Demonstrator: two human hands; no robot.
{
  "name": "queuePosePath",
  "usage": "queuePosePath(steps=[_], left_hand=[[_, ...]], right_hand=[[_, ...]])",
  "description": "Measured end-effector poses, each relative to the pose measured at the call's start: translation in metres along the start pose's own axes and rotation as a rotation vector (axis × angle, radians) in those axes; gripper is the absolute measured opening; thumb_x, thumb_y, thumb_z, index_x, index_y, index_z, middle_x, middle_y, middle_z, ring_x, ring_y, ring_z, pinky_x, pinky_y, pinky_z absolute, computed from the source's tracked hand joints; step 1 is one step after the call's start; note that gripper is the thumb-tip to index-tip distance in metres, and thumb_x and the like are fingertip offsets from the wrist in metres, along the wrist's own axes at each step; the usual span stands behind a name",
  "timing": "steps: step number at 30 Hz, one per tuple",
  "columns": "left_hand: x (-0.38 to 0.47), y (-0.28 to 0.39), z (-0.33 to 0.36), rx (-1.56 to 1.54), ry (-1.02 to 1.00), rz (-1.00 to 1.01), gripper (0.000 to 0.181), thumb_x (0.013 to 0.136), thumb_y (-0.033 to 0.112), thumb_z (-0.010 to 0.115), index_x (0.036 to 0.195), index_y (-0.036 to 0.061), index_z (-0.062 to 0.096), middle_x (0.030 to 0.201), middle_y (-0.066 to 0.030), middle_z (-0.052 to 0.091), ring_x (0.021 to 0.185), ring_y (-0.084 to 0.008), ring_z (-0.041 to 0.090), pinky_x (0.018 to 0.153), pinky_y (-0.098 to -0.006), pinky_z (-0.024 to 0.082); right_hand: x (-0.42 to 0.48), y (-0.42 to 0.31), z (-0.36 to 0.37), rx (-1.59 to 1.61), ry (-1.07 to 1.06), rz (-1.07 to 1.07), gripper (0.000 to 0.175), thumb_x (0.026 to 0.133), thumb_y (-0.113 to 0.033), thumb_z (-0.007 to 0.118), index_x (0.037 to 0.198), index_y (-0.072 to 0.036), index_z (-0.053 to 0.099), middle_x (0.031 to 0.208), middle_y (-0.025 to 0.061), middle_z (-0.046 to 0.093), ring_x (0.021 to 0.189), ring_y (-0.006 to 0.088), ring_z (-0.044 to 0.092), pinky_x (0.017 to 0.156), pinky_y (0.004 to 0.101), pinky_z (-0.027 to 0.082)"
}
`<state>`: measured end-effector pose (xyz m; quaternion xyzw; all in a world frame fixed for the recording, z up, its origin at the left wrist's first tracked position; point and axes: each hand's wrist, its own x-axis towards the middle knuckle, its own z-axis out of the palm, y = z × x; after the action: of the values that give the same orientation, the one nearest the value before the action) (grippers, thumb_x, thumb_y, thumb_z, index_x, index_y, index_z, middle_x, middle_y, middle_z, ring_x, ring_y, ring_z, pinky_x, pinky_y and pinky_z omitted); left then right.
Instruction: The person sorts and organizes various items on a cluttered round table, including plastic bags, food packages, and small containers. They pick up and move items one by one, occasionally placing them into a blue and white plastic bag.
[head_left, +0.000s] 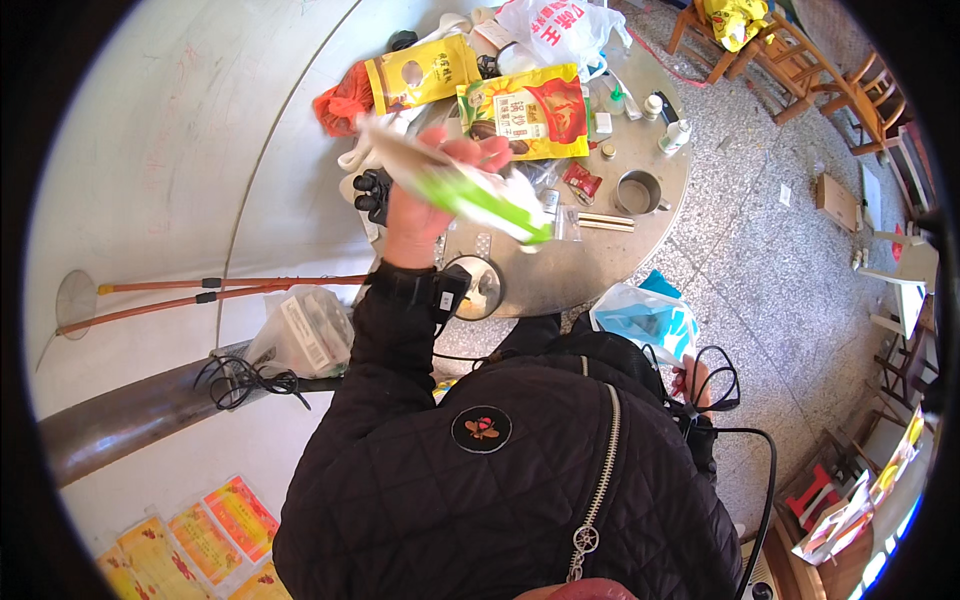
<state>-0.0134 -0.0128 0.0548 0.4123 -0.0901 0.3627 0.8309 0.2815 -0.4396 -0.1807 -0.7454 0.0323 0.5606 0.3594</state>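
My left hand (420, 217) is raised over the table and grips a white-and-green packet (465, 184), blurred and tilted. Behind it on the tabletop lie a yellow snack bag (525, 112) and a second yellow pouch (424, 73). Low on my right side, my right hand (694, 381) has its fingers on the edge of a white-and-blue plastic bag (645, 319). That bag hangs beside my lap, its mouth partly spread, with something blue inside. Black cables cross in front of the right hand and hide part of it.
A round table (555, 277) carries a metal mug (639, 193), white bottles (674, 137), a round dish (474, 287), binoculars (373, 195) and a red plastic bag (345, 101). Wooden chairs (787, 67) stand at the upper right. A black cable (769, 480) runs down my right side.
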Motion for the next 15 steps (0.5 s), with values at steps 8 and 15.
queuePosePath(steps=[8, 15], left_hand=[[-0.023, -0.041, -0.027, -0.175, 0.821, -0.047, 0.036, 0.095, 0.025, 0.041, 0.124, 0.0045, 0.041, 0.125, -0.0101, 0.049, 0.118, -0.0239, 0.044, 0.102, -0.0442, 0.032], [-0.025, -0.046, -0.026, -0.063, 0.844, -0.032, 0.039, 0.093, 0.026, 0.046, 0.124, 0.0027, 0.041, 0.125, -0.0114, 0.049, 0.116, -0.0244, 0.045, 0.101, -0.0442, 0.033]], right_hand=[[0.003, -0.002, -0.004, 0.03, 0.007, 0.002, 0.029, 0.086, -0.029, 0.047, 0.08, -0.001, 0.053, 0.06, 0.0041, 0.052, 0.042, 0.0111, 0.045, 0.038, 0.0254, 0.039], [0.01, 0.002, -0.009, -0.009, -0.004, 0.013, 0.029, 0.086, -0.029, 0.047, 0.079, -0.001, 0.053, 0.059, 0.004, 0.052, 0.042, 0.0111, 0.045, 0.038, 0.0251, 0.039]])
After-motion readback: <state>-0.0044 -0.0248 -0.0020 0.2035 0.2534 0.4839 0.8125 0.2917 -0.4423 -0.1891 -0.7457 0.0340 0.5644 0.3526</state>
